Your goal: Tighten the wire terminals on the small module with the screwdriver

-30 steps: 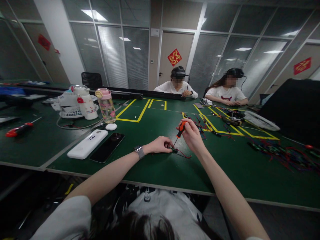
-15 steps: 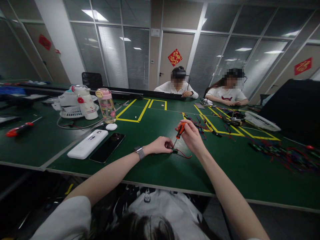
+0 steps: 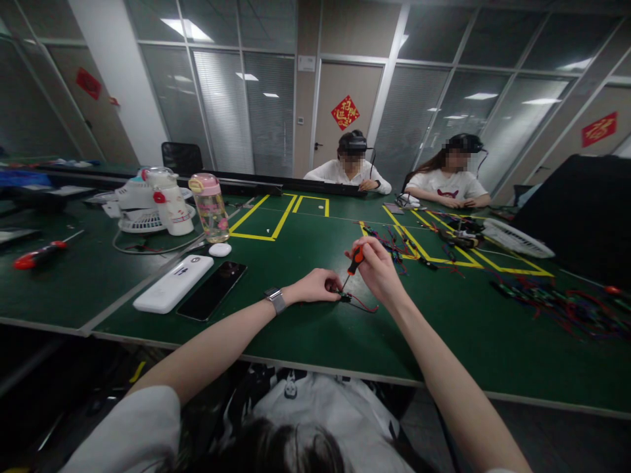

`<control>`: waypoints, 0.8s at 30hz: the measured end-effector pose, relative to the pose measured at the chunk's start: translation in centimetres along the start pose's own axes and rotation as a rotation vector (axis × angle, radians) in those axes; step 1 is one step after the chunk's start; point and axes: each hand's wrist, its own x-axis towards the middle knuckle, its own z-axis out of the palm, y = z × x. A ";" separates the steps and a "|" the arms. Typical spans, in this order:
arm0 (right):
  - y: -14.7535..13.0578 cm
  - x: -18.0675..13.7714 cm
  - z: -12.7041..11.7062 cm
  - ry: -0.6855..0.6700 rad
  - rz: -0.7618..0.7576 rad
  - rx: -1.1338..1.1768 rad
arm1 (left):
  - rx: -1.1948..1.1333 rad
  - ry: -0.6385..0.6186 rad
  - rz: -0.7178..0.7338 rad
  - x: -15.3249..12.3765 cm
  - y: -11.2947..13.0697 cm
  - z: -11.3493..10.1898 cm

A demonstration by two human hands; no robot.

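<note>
Head view: a worker's right hand [image 3: 377, 264], fingers wrapped tight, grips an orange-handled screwdriver [image 3: 355, 261] slanting down toward seven o'clock. The left hand [image 3: 316, 286], fingers curled, pinches a small wired part [image 3: 346, 297], apparently at the tool's tip; a black phone [image 3: 211, 290] lies at nine o'clock from it.

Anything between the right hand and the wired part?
Only the screwdriver, held in the right hand, its shaft slanting down to the wired part. Nothing else visible; the left hand grips the part's left end. Tip contact unclear.
</note>
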 end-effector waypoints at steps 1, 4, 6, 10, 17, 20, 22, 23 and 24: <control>0.0 0.0 0.0 -0.017 0.014 0.002 | -0.002 -0.004 0.000 0.0 -0.1 0.0; -0.1 -0.2 0.1 -0.060 0.050 0.020 | 0.005 -0.013 -0.010 0.1 -0.2 0.0; -0.1 -0.3 0.3 -0.070 0.047 0.030 | 0.013 -0.017 -0.019 0.1 -0.2 0.0; 0.1 -0.3 0.4 -0.035 0.015 0.029 | 0.002 -0.012 -0.015 0.1 -0.1 0.0; 0.4 0.2 -0.4 0.045 -0.016 0.071 | 0.016 0.002 -0.002 0.1 -0.2 0.1; 0.3 0.2 -0.6 0.019 0.008 0.082 | 0.017 -0.001 0.003 0.1 -0.2 0.1; 0.2 0.1 -0.5 -0.011 0.039 0.108 | 0.021 -0.006 0.000 0.1 -0.3 0.1; 0.2 0.1 -0.5 -0.022 0.058 0.121 | 0.024 -0.009 -0.002 0.2 -0.3 0.1; 0.2 0.1 -0.4 -0.025 0.070 0.132 | 0.026 -0.010 -0.003 0.2 -0.2 0.1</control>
